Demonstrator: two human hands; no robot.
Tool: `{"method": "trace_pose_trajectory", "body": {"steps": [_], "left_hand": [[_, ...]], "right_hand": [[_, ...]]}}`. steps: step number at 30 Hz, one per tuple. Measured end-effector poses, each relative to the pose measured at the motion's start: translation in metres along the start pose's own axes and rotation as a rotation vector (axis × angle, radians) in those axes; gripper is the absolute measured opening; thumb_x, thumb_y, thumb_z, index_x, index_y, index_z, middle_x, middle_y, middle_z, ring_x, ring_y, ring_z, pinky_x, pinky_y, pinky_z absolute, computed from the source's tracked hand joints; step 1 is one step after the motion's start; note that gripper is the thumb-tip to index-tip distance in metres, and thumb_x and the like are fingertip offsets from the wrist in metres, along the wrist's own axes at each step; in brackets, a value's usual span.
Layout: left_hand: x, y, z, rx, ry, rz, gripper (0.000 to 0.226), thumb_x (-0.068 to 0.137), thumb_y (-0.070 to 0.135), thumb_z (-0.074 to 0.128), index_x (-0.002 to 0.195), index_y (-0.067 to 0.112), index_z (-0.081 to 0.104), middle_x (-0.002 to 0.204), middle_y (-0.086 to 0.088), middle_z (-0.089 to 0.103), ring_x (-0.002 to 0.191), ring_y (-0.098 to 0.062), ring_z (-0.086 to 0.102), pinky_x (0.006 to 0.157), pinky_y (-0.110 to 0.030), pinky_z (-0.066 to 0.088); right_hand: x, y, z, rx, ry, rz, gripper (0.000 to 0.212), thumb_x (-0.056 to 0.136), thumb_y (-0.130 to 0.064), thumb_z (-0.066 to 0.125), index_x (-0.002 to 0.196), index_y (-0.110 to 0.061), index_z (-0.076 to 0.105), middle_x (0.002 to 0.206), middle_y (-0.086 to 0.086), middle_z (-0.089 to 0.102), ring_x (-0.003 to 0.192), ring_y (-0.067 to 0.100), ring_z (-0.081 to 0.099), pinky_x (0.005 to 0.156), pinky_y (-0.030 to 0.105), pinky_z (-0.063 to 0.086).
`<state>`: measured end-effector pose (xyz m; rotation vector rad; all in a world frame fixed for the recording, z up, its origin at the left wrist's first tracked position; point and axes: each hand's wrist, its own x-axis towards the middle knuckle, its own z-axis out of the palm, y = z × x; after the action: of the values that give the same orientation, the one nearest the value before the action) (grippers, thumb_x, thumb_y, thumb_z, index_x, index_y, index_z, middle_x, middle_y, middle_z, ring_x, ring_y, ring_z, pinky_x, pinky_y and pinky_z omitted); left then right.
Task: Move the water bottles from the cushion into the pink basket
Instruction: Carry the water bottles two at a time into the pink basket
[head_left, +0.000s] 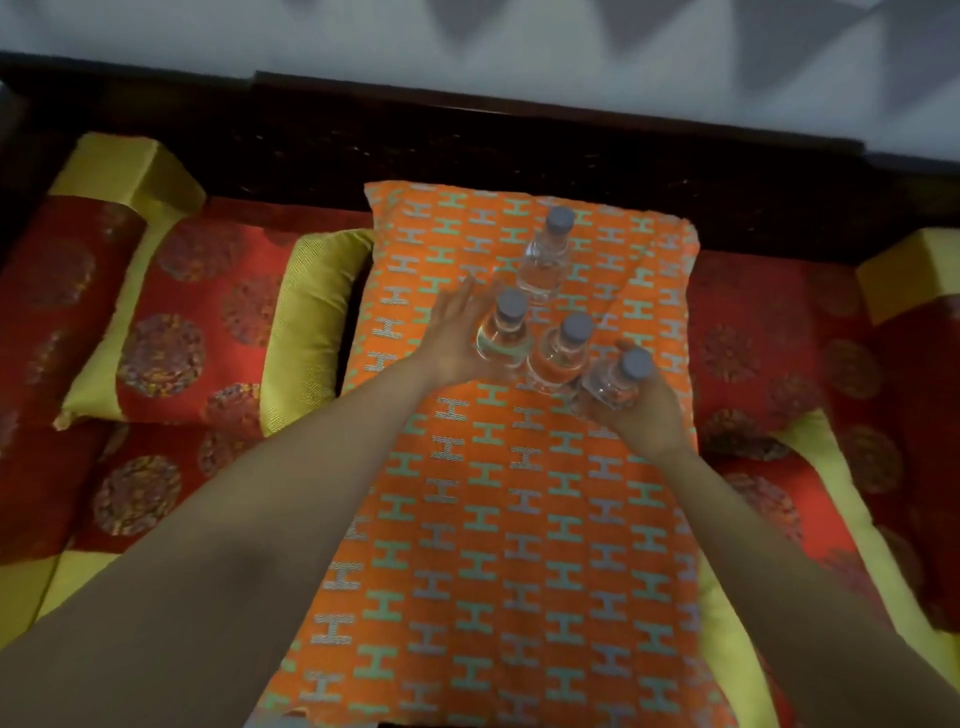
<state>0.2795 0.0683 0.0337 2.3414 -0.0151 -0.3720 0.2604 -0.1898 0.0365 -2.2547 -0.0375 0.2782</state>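
Observation:
Several clear water bottles with grey caps stand on an orange cushion (509, 519) patterned with green H shapes. The far bottle (545, 260) stands alone. My left hand (452, 338) lies with its palm against the left side of the left bottle (503, 338), fingers stretched out. A middle bottle (561, 353) stands untouched between the hands. My right hand (644, 415) is wrapped around the base of the right bottle (615, 384). No pink basket is in view.
The cushion lies on a couch with red and yellow patterned seat pads (171, 332). A yellow bolster (306, 322) sits to the cushion's left. A dark wooden backrest (519, 140) runs behind, with a pale wall above.

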Motion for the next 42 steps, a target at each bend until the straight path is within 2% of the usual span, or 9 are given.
{"method": "trace_pose_trajectory", "body": {"steps": [4, 8, 11, 16, 22, 27, 33, 37, 42], "left_hand": [[0.007, 0.000, 0.007, -0.162, 0.011, 0.060, 0.097, 0.059, 0.028, 0.089, 0.141, 0.019, 0.039, 0.146, -0.006, 0.041, 0.136, -0.028, 0.033, 0.111, -0.045, 0.028], [0.007, 0.003, 0.011, -0.367, 0.076, 0.011, 0.072, 0.061, 0.019, 0.088, 0.124, 0.022, 0.053, 0.107, 0.012, 0.060, 0.102, -0.012, 0.059, 0.079, -0.014, 0.041], [-0.004, 0.005, 0.005, -0.392, 0.119, 0.004, 0.057, 0.064, 0.027, 0.086, 0.110, 0.036, 0.053, 0.098, 0.023, 0.061, 0.088, 0.009, 0.057, 0.073, -0.008, 0.040], [-0.035, 0.016, -0.016, -0.414, 0.189, 0.037, 0.045, 0.061, 0.039, 0.085, 0.092, 0.056, 0.057, 0.090, 0.030, 0.066, 0.084, 0.013, 0.060, 0.071, -0.006, 0.046], [-0.066, 0.025, -0.032, -0.435, 0.247, 0.130, 0.045, 0.057, 0.050, 0.082, 0.094, 0.058, 0.057, 0.097, 0.023, 0.065, 0.088, 0.002, 0.062, 0.077, -0.029, 0.055], [-0.085, 0.045, -0.038, -0.431, 0.227, 0.181, 0.049, 0.056, 0.050, 0.083, 0.098, 0.048, 0.059, 0.094, 0.025, 0.067, 0.086, 0.006, 0.062, 0.070, -0.016, 0.048], [-0.105, 0.092, -0.029, -0.373, 0.177, 0.309, 0.047, 0.066, 0.027, 0.085, 0.105, 0.034, 0.058, 0.095, 0.020, 0.064, 0.084, 0.010, 0.060, 0.067, -0.006, 0.044], [-0.116, 0.128, -0.012, -0.342, 0.150, 0.390, 0.048, 0.064, 0.022, 0.087, 0.094, 0.043, 0.057, 0.089, 0.021, 0.065, 0.079, 0.015, 0.059, 0.065, -0.003, 0.041], [-0.127, 0.185, 0.017, -0.314, 0.063, 0.488, 0.044, 0.060, 0.024, 0.089, 0.092, 0.038, 0.063, 0.081, 0.016, 0.070, 0.075, 0.005, 0.064, 0.065, -0.012, 0.048]], "right_hand": [[0.002, 0.006, 0.005, -0.004, -0.003, 0.029, 0.073, 0.068, -0.022, 0.084, 0.131, -0.016, 0.046, 0.111, 0.001, 0.066, 0.097, 0.017, 0.064, 0.079, 0.029, 0.051], [-0.002, 0.008, 0.008, 0.039, 0.069, 0.083, 0.056, 0.067, -0.026, 0.085, 0.111, -0.010, 0.056, 0.089, -0.007, 0.067, 0.078, 0.000, 0.066, 0.055, 0.005, 0.044], [-0.012, 0.005, 0.007, 0.090, 0.173, 0.072, 0.051, 0.065, -0.024, 0.087, 0.105, -0.018, 0.055, 0.083, -0.023, 0.060, 0.074, -0.022, 0.057, 0.055, -0.003, 0.038], [-0.030, -0.009, -0.007, 0.150, 0.229, 0.009, 0.056, 0.065, -0.024, 0.085, 0.096, -0.055, 0.051, 0.088, -0.034, 0.062, 0.082, -0.014, 0.059, 0.062, 0.002, 0.043], [-0.051, -0.024, -0.023, 0.202, 0.277, -0.027, 0.055, 0.065, -0.030, 0.084, 0.114, -0.026, 0.060, 0.105, -0.008, 0.065, 0.094, 0.000, 0.060, 0.073, 0.013, 0.048], [-0.086, -0.033, -0.047, 0.201, 0.360, -0.064, 0.056, 0.068, -0.032, 0.083, 0.118, -0.024, 0.060, 0.111, -0.001, 0.064, 0.102, 0.018, 0.061, 0.083, 0.041, 0.052], [-0.155, -0.028, -0.095, 0.162, 0.567, -0.033, 0.048, 0.063, -0.026, 0.087, 0.104, -0.033, 0.061, 0.100, -0.004, 0.066, 0.088, 0.000, 0.059, 0.073, 0.019, 0.046], [-0.203, -0.014, -0.125, 0.143, 0.650, 0.047, 0.049, 0.063, -0.026, 0.086, 0.107, -0.026, 0.062, 0.104, -0.001, 0.065, 0.093, 0.016, 0.061, 0.078, 0.042, 0.052], [-0.268, 0.004, -0.166, 0.123, 0.788, 0.080, 0.052, 0.065, -0.032, 0.085, 0.111, -0.029, 0.061, 0.105, -0.003, 0.065, 0.096, 0.016, 0.062, 0.082, 0.046, 0.051]]}}
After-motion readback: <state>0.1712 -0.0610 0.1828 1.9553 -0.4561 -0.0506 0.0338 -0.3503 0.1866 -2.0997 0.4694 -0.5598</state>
